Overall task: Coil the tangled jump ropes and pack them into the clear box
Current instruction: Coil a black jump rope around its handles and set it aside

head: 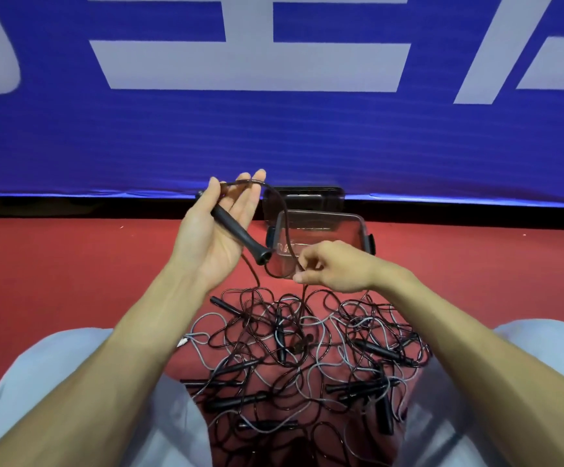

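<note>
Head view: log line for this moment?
left grip holds black handle | right grip pinches cord | clear box open | rope pile tangled

A blue banner with large white characters rises beyond the left hand and right hand. A black strip runs along its foot. Red floor spreads beneath and to both sides of them.

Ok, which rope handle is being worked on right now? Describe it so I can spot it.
Below the blue banner, just left of the clear box, the left hand is raised palm-up. The black handle lies across it, the only one lifted off the tangled pile on the red floor.
</note>
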